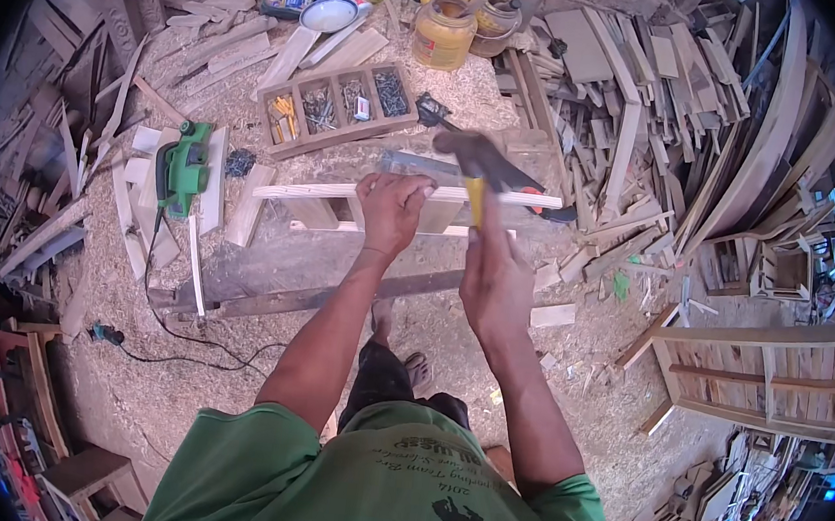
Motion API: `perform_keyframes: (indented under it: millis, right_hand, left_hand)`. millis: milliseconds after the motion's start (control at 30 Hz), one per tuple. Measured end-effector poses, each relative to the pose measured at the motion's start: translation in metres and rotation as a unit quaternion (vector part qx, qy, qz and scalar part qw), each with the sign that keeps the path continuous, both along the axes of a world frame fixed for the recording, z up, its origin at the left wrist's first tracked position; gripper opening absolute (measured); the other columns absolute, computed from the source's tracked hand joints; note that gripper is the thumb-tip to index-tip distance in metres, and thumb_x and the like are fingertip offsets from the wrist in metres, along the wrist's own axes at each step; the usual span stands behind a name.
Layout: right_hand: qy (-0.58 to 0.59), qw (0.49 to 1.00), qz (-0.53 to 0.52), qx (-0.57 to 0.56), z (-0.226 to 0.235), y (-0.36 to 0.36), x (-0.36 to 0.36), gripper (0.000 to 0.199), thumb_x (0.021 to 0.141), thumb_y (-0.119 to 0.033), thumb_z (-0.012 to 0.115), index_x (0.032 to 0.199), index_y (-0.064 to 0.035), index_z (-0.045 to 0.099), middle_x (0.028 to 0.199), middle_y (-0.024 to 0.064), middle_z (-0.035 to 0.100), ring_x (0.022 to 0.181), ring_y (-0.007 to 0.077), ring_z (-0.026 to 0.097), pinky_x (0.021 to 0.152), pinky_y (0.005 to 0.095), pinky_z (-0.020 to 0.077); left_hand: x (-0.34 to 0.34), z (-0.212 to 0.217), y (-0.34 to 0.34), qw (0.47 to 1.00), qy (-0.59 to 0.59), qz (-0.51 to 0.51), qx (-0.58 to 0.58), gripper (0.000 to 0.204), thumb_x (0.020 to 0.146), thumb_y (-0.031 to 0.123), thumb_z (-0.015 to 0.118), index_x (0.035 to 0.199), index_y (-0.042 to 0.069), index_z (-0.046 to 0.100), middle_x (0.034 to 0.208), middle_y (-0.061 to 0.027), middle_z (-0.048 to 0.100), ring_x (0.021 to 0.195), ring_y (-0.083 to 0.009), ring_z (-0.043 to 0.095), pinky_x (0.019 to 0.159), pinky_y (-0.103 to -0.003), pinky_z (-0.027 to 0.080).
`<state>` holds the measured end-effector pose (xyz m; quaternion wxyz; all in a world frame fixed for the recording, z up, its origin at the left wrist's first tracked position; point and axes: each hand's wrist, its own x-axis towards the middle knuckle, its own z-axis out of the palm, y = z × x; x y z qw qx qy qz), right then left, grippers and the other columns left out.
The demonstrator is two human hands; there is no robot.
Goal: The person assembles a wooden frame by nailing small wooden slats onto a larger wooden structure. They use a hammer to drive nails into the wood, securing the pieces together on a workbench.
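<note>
A small pale wooden frame stands on the workbench, its long upper rail crossing in front of me. My left hand is closed over that rail near its middle, thumb and finger pinched on the top edge. Whether a nail sits in the pinch is too small to tell. Just to the right, my right hand is wrapped round the yellow handle of a hammer. The dark hammer head is raised above the rail and blurred by motion.
Beyond the frame lies a divided wooden box of nails and pencils. At left rests a green power planer with a trailing cord. Yellow tubs stand at the back. Offcuts pile up at right, above a slatted wooden panel.
</note>
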<state>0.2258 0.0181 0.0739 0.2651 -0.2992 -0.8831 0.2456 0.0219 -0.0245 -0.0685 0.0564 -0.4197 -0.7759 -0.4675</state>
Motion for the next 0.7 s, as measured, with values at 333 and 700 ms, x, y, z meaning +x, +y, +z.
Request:
perform_keyframes:
  millis: [333,700]
  right_hand:
    - [0.092,0.995,0.000,0.037,-0.003,-0.006,0.001,0.070,0.111,-0.005,0.059,0.175,-0.0241,0.038,0.086,0.0257,0.071,0.069,0.0447,0.069,0.067,0.0535,0.0533]
    - [0.104,0.911,-0.026,-0.399,-0.067,0.003,0.051,0.063,0.117,-0.020,0.053,0.177,-0.0240,0.034,0.079,0.0069,0.066,0.059,0.0187,0.061,0.054,0.0375,0.0522]
  left_hand:
    - [0.007,0.006,-0.003,1.000,-0.021,-0.004,-0.006,0.012,0.100,0.028,0.074,0.103,0.022,0.084,0.101,-0.0007,0.082,0.110,-0.0209,0.070,0.114,-0.048,0.033]
    - [-0.016,0.037,-0.010,0.965,0.103,-0.074,-0.231,0.065,0.085,0.034,0.087,0.143,0.012,0.068,0.138,-0.0100,0.072,0.127,-0.0287,0.065,0.111,-0.050,0.042]
